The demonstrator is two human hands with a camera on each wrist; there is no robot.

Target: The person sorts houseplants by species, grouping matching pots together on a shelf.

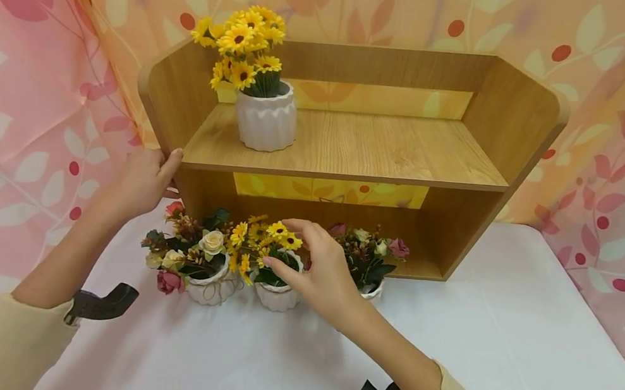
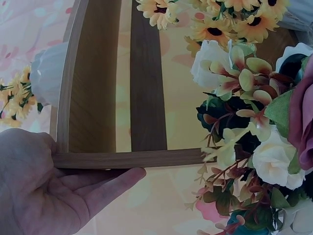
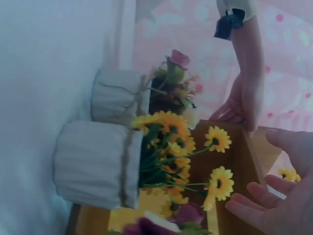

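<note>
A two-tier wooden shelf (image 1: 347,141) stands on the table. My left hand (image 1: 145,180) holds its left side panel (image 2: 132,159) at the middle board, thumb at the front edge and fingers along the outside. My right hand (image 1: 324,272) hovers with spread, relaxed fingers (image 3: 247,210) over a white pot (image 1: 277,296) of small yellow daisies (image 3: 176,152); nothing is in its grasp. Left of that pot sits a twine-tied white pot (image 1: 214,286) of mixed roses (image 2: 276,164). Partly hidden behind my right hand is another potted bouquet (image 1: 371,255) with pink roses.
On the upper board, at the left, stands a ribbed white pot (image 1: 266,117) with yellow sunflowers (image 1: 245,42). A white cloth (image 1: 480,340) covers the table. Floral curtains (image 1: 616,189) hang behind and at both sides.
</note>
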